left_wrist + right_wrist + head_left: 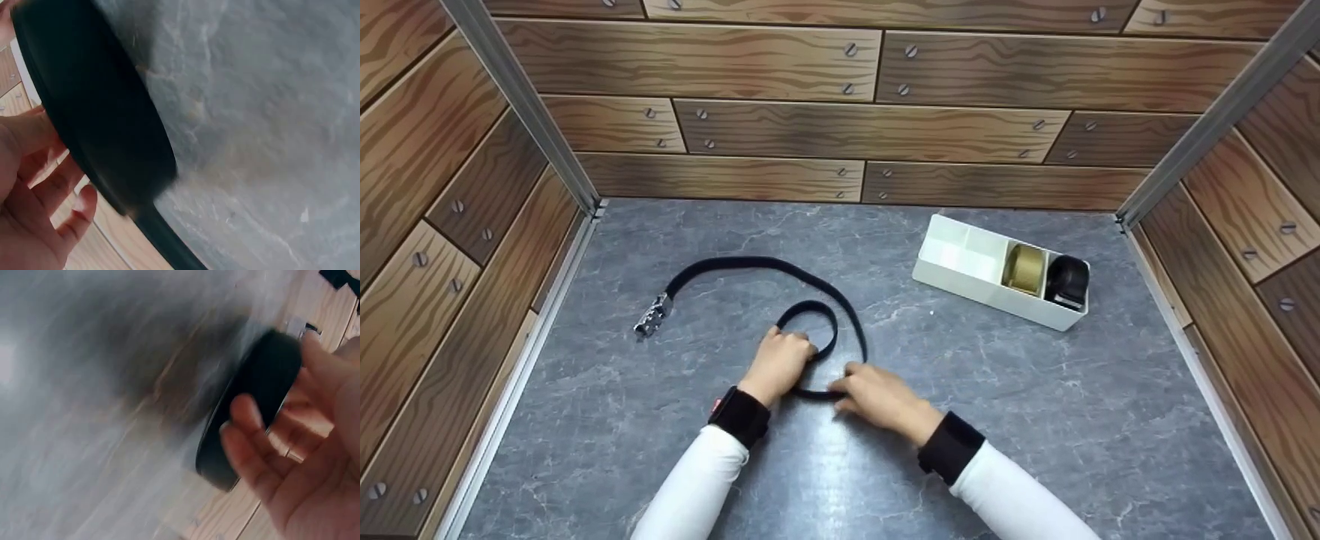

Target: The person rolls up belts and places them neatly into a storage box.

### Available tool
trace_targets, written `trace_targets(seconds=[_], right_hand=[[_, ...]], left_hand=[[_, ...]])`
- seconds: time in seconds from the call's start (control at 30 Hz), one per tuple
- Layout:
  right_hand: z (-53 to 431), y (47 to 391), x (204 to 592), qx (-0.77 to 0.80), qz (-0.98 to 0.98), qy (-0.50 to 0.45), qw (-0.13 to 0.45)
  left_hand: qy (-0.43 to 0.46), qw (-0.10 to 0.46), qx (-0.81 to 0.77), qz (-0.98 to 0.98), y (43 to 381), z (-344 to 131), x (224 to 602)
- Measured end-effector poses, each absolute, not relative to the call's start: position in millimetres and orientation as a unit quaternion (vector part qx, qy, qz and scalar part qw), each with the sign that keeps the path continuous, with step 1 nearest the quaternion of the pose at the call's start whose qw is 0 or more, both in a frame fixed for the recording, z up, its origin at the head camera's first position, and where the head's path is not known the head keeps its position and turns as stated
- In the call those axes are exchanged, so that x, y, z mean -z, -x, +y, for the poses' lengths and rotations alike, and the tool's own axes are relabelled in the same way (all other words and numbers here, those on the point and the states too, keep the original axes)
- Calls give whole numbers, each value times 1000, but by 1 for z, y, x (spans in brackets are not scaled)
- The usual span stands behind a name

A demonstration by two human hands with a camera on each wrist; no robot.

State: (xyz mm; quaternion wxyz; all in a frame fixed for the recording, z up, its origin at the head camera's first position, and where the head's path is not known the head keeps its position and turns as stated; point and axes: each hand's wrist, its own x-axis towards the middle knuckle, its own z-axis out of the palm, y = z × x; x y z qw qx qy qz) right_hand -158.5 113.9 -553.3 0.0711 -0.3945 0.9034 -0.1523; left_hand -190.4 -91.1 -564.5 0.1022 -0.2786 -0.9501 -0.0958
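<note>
A black belt [765, 262] lies on edge on the grey surface, its silver buckle [651, 315] at the far left and its other end bent into a loop [835, 322]. At the near left of this loop, my left hand [780, 364] grips the strap. In the left wrist view, its fingers [59, 185] show behind the dark band. My right hand [881, 397] pinches the strap where it curves round at the near right. Fingers [247, 416] lie on both sides of the strap in the right wrist view, which is partly blurred.
A white divided box [990, 296] stands at the back right. One compartment holds a gold rolled strap [1024, 268], and the end one holds a black rolled strap [1068, 279]. Wood-patterned panels [780, 124] wall the surface at the back and both sides.
</note>
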Motion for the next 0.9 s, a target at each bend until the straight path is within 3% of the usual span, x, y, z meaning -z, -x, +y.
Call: trace_targets(seconds=[0.17,0.4,0.57,0.9], right_hand=[[148,174,557,178,914,363,44],[194,195,564,217,906,358,58],[223,202,569,259,898,353,54],[271,220,575,283,896,340,-12]], left_hand=[[324,119,108,-932,188,-102,567],[381,130,100,-910,182,-107,570],[384,120,116,-908,183,-112,571],[359,118,147,-914,187,-123,571]])
